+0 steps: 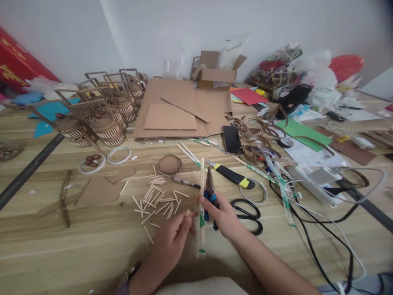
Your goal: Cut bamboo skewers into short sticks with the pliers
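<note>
My right hand (225, 215) is closed around blue-handled pliers (209, 184), jaws pointing away from me. Its thumb also pins a pair of wooden chopsticks (202, 176) in a clear, green-printed wrapper upright alongside the pliers. Just left of the wrapper is my left hand (172, 237), thumb and forefinger pinched together; whatever is between them is too small to make out. Beyond it lie many short cut sticks (156, 196), scattered on the wooden table. A round cardboard disc (170, 164) edged with small pieces sits behind them.
Black-handled scissors (248, 217) and a yellow-black utility knife (233, 176) lie at the right, near a phone (231, 139). Cables (319, 250) trail along the right side. Stick-sided baskets (107, 127) stand at the back left, beside flat cardboard (170, 116).
</note>
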### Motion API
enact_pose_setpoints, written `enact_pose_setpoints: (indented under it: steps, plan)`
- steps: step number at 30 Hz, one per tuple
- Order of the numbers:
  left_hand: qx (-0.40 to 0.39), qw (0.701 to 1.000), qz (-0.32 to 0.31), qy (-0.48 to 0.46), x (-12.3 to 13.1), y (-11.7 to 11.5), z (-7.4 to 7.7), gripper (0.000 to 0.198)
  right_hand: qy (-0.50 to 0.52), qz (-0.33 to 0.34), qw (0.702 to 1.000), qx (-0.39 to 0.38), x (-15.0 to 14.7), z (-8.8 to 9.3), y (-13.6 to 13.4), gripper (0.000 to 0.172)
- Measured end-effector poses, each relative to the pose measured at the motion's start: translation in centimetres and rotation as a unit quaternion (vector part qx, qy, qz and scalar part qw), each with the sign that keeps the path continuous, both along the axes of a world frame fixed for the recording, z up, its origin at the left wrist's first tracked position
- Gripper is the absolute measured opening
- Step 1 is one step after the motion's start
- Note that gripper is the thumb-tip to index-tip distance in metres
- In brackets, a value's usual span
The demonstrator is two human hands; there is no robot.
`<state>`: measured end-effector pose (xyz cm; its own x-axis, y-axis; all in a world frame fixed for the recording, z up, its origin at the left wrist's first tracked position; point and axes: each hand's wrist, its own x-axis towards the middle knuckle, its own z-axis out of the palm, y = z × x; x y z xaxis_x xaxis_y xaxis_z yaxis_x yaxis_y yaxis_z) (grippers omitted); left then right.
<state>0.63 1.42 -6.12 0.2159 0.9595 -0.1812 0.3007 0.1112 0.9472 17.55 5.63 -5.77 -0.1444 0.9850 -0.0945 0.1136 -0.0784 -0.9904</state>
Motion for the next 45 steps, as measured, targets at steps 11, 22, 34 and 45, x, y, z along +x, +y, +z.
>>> enact_pose_setpoints:
  steps: [11,22,34,45]
  plan:
    - [-0.080,0.937,0.258,-0.222,-1.0,1.7,0.9,0.057,-0.233,0.293,0.927,0.022,-0.5,3.2,-1.6,0.016]
    - [-0.011,0.847,0.397,-0.354,-4.2,4.1,3.0,0.030,-0.407,0.201,0.890,0.050,6.7,4.5,-4.2,0.006]
    - [-0.069,0.900,0.309,-0.299,-2.9,3.5,1.1,0.047,-0.682,-0.239,0.691,-0.011,18.4,7.6,2.9,0.024]
    - [-0.082,0.954,0.231,-0.171,-1.1,2.2,1.0,0.053,-0.330,0.235,0.913,0.041,0.6,3.7,-2.6,0.009]
